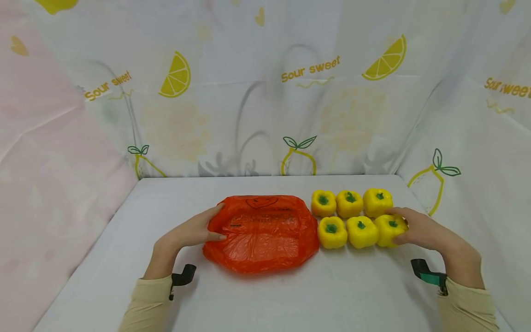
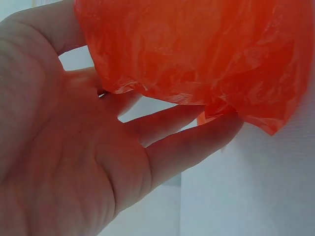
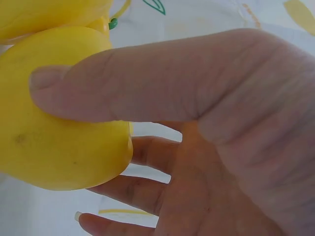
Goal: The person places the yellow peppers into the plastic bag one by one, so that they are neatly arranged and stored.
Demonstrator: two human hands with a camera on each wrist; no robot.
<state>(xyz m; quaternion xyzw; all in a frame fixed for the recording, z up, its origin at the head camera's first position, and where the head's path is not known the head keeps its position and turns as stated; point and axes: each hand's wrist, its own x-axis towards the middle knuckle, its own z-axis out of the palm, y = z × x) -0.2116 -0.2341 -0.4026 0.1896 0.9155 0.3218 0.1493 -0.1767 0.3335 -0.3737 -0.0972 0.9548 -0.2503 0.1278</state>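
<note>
A red plastic bag (image 1: 261, 240) with dark print lies on the white table, its surface crinkled. My left hand (image 1: 192, 229) holds its left end, thumb on the near side and fingers toward the far side. In the left wrist view the bag's edge (image 2: 197, 59) hides some fingertips. Right of the bag, yellow bell peppers (image 1: 362, 232) with green stems stand in two rows of three. My right hand (image 1: 427, 230) grips the near row's rightmost bell pepper (image 1: 387, 232). The right wrist view has the thumb across this pepper (image 3: 64, 147) and fingers behind it.
White cloth (image 1: 232, 115) with lemon prints hangs behind the table (image 1: 315, 299) and along both sides. Each wrist bears a dark mount, the left mount (image 1: 182, 276) and the right mount (image 1: 427, 274). The peppers stand close together, near the bag's right edge.
</note>
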